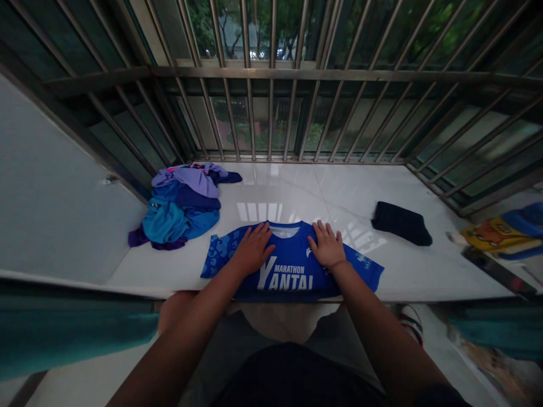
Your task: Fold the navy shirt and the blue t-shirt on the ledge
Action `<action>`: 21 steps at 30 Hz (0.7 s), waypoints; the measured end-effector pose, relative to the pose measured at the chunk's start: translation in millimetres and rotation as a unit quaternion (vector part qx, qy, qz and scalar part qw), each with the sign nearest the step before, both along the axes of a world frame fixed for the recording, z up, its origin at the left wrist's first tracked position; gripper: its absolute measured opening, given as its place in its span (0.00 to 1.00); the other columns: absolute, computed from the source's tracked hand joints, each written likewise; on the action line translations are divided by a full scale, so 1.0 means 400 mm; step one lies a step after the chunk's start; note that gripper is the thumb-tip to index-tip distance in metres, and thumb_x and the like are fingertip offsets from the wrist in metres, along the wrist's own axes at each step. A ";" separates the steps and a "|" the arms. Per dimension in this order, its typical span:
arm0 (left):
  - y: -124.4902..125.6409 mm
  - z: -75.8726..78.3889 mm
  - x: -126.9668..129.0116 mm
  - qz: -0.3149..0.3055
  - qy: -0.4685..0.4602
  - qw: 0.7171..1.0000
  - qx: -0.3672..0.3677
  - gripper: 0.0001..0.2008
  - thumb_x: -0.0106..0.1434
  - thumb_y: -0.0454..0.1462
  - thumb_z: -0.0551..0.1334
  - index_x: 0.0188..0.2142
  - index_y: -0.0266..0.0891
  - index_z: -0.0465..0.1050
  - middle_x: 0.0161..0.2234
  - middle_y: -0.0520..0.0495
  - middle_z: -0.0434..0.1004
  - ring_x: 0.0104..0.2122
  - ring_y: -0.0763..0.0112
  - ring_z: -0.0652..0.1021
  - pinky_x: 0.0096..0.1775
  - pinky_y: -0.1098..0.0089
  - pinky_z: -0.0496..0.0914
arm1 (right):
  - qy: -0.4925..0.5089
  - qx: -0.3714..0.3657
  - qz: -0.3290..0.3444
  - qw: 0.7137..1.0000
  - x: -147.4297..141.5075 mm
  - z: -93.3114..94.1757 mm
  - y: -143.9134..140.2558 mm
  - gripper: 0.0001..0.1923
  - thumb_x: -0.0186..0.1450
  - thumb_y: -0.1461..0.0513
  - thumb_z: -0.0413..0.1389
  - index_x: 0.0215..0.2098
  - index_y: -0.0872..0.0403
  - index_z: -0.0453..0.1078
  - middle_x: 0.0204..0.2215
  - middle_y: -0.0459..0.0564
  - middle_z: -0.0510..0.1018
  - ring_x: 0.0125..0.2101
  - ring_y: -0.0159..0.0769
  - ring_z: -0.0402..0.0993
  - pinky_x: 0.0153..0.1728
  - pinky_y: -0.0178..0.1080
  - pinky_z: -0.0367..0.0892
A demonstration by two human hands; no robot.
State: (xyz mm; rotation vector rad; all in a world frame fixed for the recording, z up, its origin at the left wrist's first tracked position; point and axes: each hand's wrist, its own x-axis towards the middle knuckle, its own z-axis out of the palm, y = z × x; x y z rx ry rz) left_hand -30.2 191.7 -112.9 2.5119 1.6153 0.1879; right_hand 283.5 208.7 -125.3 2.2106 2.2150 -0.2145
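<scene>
A blue T-shirt [288, 254] with white "MARATHON YANTAI" lettering lies spread on the white sill, collar away from me and sleeves out to both sides. Its lower part hangs over or ends at the front edge. My left hand [254, 246] rests flat on the shirt left of the collar, fingers stretched out. On the other side of the collar, my right hand [326, 244] lies flat with its fingers spread. Neither hand grips the cloth.
A crumpled pile of blue and purple clothes [182, 206] lies at the left. Toward the right sits a dark folded garment [401, 223]. Beyond it are a yellow and blue item [504, 229] and a dark long box [496, 271]. Metal bars [271, 73] line the window behind.
</scene>
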 end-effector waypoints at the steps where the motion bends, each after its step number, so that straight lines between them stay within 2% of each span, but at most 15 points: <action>1: 0.019 -0.005 0.022 0.010 0.003 1.000 -0.018 0.33 0.83 0.49 0.51 0.81 0.42 0.61 0.83 0.41 0.55 0.82 0.52 0.57 0.80 0.42 0.55 | 0.000 -0.002 0.001 1.000 -0.001 0.001 0.001 0.37 0.84 0.46 0.41 0.86 0.50 0.52 0.85 0.51 0.51 0.84 0.57 0.46 0.80 0.70 0.47; 3: 0.051 -0.018 0.043 0.046 0.007 0.998 -0.037 0.35 0.83 0.52 0.51 0.83 0.44 0.59 0.83 0.42 0.53 0.83 0.49 0.56 0.80 0.39 0.53 | -0.001 -0.001 0.004 1.000 0.000 0.005 0.002 0.38 0.84 0.46 0.40 0.86 0.50 0.51 0.85 0.52 0.50 0.84 0.56 0.45 0.80 0.69 0.47; 6: 0.079 -0.039 0.037 0.076 0.007 0.997 -0.027 0.36 0.83 0.54 0.50 0.84 0.47 0.54 0.84 0.45 0.50 0.83 0.49 0.55 0.80 0.39 0.52 | -0.002 0.000 0.008 1.000 0.002 0.008 0.003 0.38 0.84 0.45 0.39 0.87 0.49 0.50 0.85 0.52 0.49 0.84 0.56 0.45 0.80 0.69 0.47; 13: 0.077 -0.056 0.019 0.077 0.014 0.997 -0.013 0.35 0.83 0.53 0.48 0.84 0.48 0.55 0.84 0.48 0.50 0.83 0.52 0.55 0.81 0.43 0.52 | -0.001 0.005 0.007 1.000 0.003 -0.003 0.006 0.38 0.84 0.44 0.38 0.87 0.47 0.49 0.85 0.52 0.50 0.84 0.55 0.45 0.80 0.68 0.47; 21: 0.076 -0.051 0.020 0.073 0.015 0.997 -0.020 0.36 0.83 0.53 0.47 0.84 0.44 0.55 0.84 0.47 0.50 0.83 0.52 0.53 0.81 0.41 0.50 | 0.019 0.010 0.006 1.000 0.004 -0.009 0.008 0.39 0.84 0.44 0.39 0.86 0.50 0.50 0.86 0.51 0.49 0.84 0.56 0.44 0.80 0.71 0.46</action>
